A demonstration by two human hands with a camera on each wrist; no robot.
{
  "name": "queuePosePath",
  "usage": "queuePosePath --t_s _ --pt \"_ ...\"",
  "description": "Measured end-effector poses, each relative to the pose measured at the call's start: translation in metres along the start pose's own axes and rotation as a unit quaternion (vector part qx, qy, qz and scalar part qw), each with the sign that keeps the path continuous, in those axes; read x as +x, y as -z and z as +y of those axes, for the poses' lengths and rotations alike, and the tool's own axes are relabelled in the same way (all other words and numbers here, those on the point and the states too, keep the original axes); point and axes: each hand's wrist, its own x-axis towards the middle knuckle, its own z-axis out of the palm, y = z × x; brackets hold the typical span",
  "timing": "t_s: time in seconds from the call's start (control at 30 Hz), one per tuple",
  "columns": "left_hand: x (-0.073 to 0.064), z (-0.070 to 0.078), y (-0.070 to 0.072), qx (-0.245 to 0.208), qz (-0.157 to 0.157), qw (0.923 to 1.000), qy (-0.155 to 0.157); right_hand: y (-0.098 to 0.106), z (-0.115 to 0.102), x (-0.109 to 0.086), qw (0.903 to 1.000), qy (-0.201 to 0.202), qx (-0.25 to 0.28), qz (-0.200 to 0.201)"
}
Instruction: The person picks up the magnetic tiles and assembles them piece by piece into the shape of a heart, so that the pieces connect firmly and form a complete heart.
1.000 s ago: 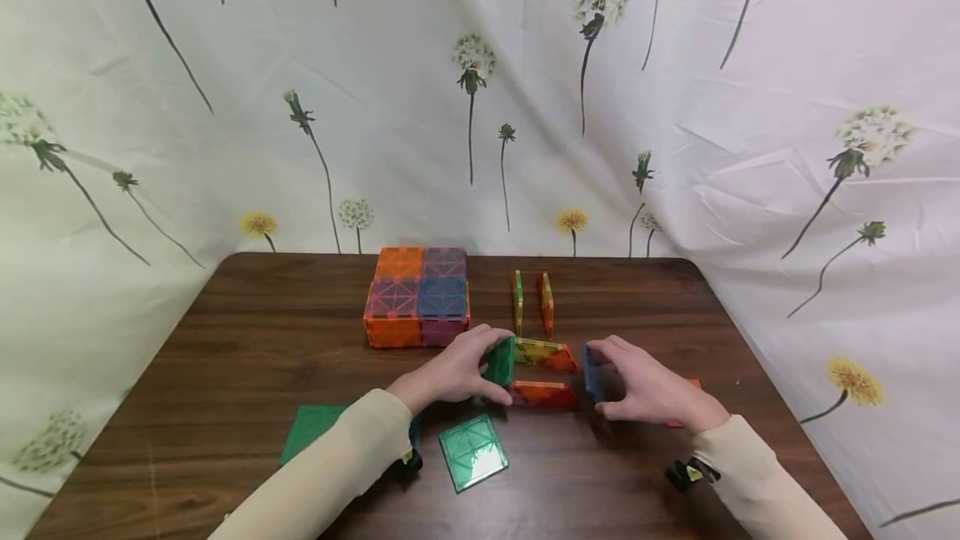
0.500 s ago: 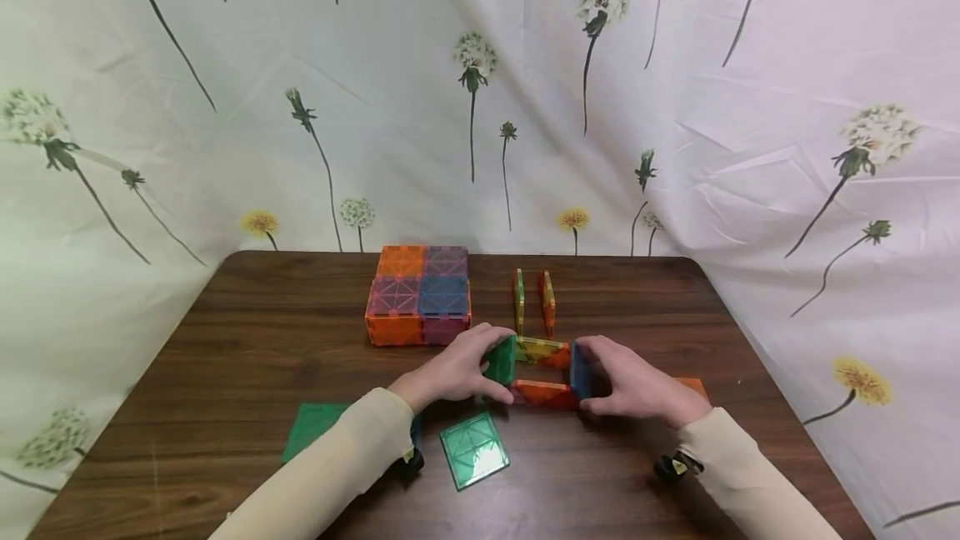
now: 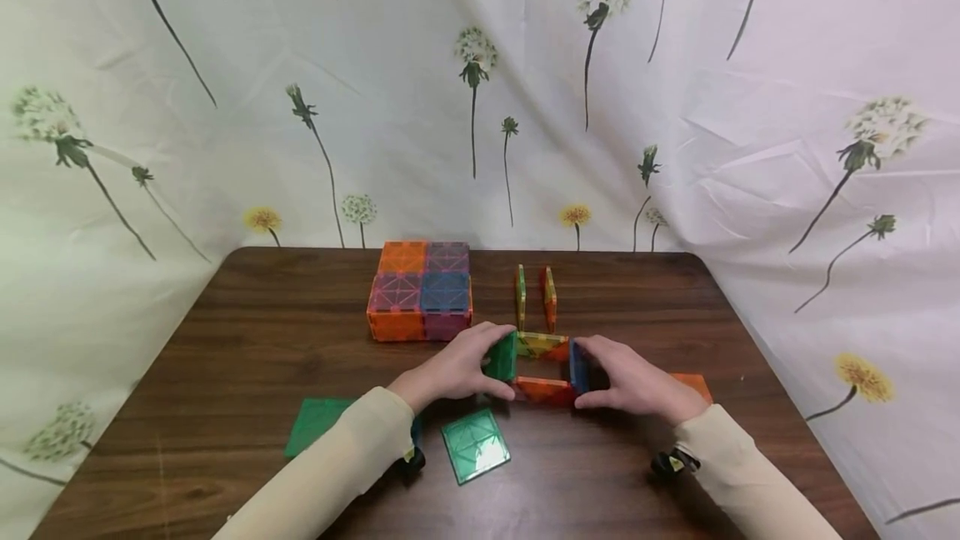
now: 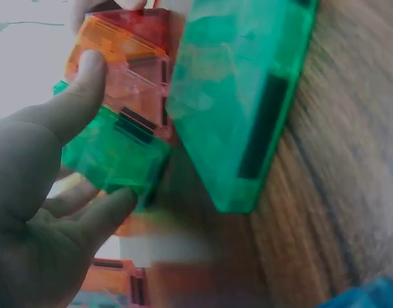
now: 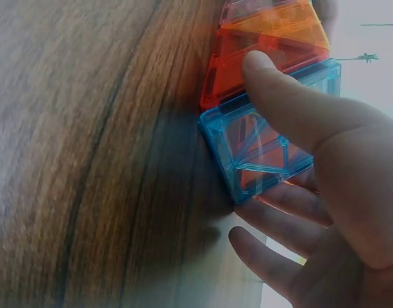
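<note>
Box (image 3: 399, 294) noted far left, green square (image 3: 476, 446) near; green tile (image 3: 507, 356) pinched by left hand (image 3: 459, 363), blue tile (image 3: 578, 367) by right hand (image 3: 634, 377).

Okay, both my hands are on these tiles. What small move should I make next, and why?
I'd probably ease your right grip off the blue tile. It stands against the red-orange front wall, your left grip holds the upright green tile opposite, and with the yellow-orange back wall the four sides look closed.
</note>
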Motion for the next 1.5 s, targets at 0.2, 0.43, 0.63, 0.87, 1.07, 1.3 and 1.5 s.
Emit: queuePosePath --t_s 0.2,0.43,0.63,0.87,1.07,1.3,1.5 --pt "-0.020 0.010 0.023 -0.004 0.014 0.9995 -0.028 0.003 0.002 0.000 1.0000 -0.006 0.000 -0.007" --pt "-0.077 0.003 0.074 0.056 -0.007 0.9976 -0.040 0.001 0.005 -0.002 0.9999 -0.012 -0.001 -0.009" --pt "-0.138 -0.017 0.103 0.086 -0.105 0.9825 0.128 0.000 0.006 -0.001 0.9998 -0.014 -0.003 -0.014" --pt "-0.174 -0.041 0.102 0.132 -0.140 0.9573 0.216 0.002 0.004 0.000 0.9998 -0.010 -0.005 -0.015" --pt "-0.182 -0.047 0.095 0.162 -0.124 0.9615 0.184 0.001 0.002 0.001 0.9997 0.001 -0.015 -0.016" --pt "-0.181 -0.046 0.095 0.141 -0.114 0.9713 0.154 0.002 0.004 -0.001 0.9996 -0.005 -0.021 -0.020" --pt "-0.188 -0.046 0.094 0.147 -0.107 0.9733 0.140 0.001 0.004 -0.001 0.9992 -0.009 -0.032 -0.022"
